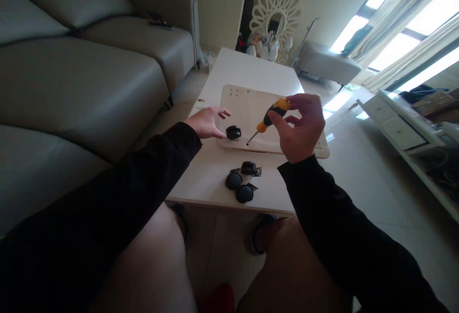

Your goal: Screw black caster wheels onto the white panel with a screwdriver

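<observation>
My right hand (303,126) grips a yellow and black screwdriver (274,114), its shaft slanting down to the left. The tip is close to a dark hole near the front edge of a white board (258,112); whether it touches, I cannot tell. At the board's near left corner sits a black caster wheel (233,132). My left hand (208,122) is beside that caster, thumb and fingers apart, holding nothing. Closer to me on the table lie three more casters: one caster (248,168) on its side, another caster (234,180), and a third caster (244,193), with metal plates showing.
The white table (201,184) stands between my knees and a wall with a petal-framed mirror (276,18). On the left runs a grey sofa (89,78). To the right are a white drawer cabinet (398,121) and a grey bench (324,61) by curtained windows.
</observation>
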The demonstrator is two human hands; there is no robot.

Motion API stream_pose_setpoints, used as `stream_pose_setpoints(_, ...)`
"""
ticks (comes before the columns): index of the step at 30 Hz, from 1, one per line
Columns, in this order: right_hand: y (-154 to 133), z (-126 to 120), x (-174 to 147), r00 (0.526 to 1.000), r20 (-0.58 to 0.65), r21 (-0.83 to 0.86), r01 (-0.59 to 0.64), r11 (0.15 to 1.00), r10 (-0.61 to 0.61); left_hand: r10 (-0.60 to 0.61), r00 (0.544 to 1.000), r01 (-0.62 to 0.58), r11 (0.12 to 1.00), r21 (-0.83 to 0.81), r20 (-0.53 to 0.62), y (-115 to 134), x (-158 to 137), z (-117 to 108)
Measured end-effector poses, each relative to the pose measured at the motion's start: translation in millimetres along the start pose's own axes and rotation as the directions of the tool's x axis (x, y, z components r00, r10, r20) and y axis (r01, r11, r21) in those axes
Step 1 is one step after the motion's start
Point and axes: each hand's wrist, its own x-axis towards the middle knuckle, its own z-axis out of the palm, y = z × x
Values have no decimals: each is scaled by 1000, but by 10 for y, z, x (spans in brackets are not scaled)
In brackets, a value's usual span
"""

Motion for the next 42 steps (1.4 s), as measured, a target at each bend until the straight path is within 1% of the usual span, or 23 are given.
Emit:
stream_pose_setpoints(2,-3,-8,-7,1000,-11,40,-2,999,2,-75,996,72,997,-41,-57,-11,-26,-96)
stream_pose_setpoints(5,-33,-27,-26,1000,-21,74,19,997,-18,-175,974,156,978,-135,-145,-66,-53,-142)
stream_pose_setpoints(7,-83,-43,-42,1000,-13,74,29,997,-28,-206,964,177,969,-171,-168,-128,-69,-132)
stream_pose_setpoints(10,-175,-59,-63,999,9,75,50,996,-51,-227,960,199,966,-168,-166,-235,-105,-131)
stream_pose_setpoints(13,-223,-44,-86,994,55,103,92,990,-98,-260,957,251,965,-81,-126,-334,-161,-166)
stream_pose_setpoints(15,-220,-20,-103,991,95,121,83,989,-95,-289,956,291,956,38,-60,-399,-197,-176)
stream_pose_setpoints(18,-194,18,-127,988,132,113,62,992,-77,-305,952,292,932,213,32,-505,-229,-139)
stream_pose_setpoints(20,-184,31,-134,987,144,107,56,993,-71,-307,949,278,923,265,74,-572,-233,-92)
stream_pose_setpoints(24,-189,33,-130,986,145,127,59,990,-77,-326,934,280,921,270,145,-643,-231,-19)
stream_pose_setpoints(30,-183,31,-128,987,147,112,50,992,-67,-352,913,286,913,291,208,-597,-230,3)
stream_pose_setpoints(33,-169,34,-129,987,144,106,55,993,-70,-355,911,284,909,305,209,-564,-228,17)
stream_pose_setpoints(38,-167,35,-131,988,144,96,51,994,-64,-364,915,292,894,341,173,-536,-232,49)
stream_pose_setpoints(42,-180,32,-137,988,145,120,42,992,-59,-347,923,262,883,390,166,-516,-229,47)
